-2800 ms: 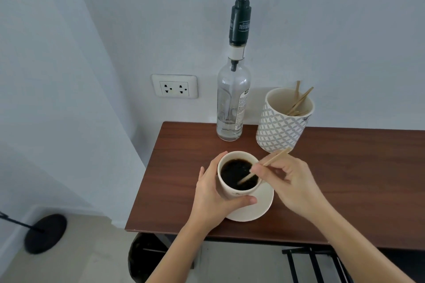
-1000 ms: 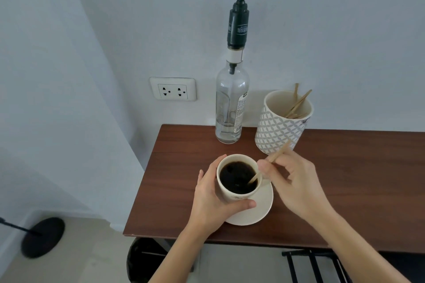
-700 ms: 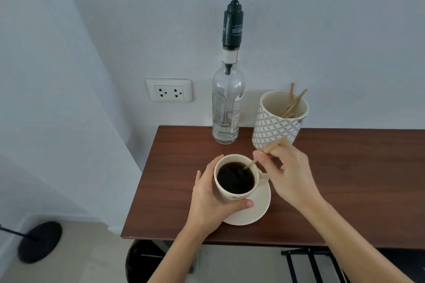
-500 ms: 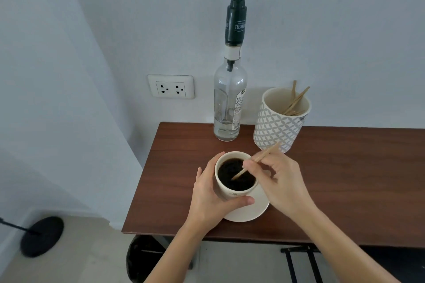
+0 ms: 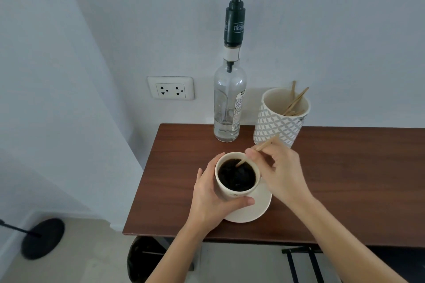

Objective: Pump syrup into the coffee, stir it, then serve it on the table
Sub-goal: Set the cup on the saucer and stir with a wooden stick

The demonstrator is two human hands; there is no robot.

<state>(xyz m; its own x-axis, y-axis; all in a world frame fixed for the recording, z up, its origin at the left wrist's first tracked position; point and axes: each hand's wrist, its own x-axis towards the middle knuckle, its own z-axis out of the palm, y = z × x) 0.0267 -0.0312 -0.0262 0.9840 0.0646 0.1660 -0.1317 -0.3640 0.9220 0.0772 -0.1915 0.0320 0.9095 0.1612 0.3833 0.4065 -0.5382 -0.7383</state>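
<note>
Left hand (image 5: 210, 193) wraps the coffee cup (image 5: 236, 178) on its saucer (image 5: 250, 210), worktop (image 5: 345, 179) front edge; right hand (image 5: 279, 171) pinches a wooden stirrer (image 5: 264, 146), tip seemingly dipped in coffee; behind, syrup bottle (image 5: 228, 103) beside patterned holder (image 5: 279, 119)

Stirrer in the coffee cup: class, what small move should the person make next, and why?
Probably lift the wooden stirrer clear of the coffee cup. Its tip sits in the dark coffee, pinched by the right hand, while the left hand steadies the cup on its saucer; serving comes next.
</note>
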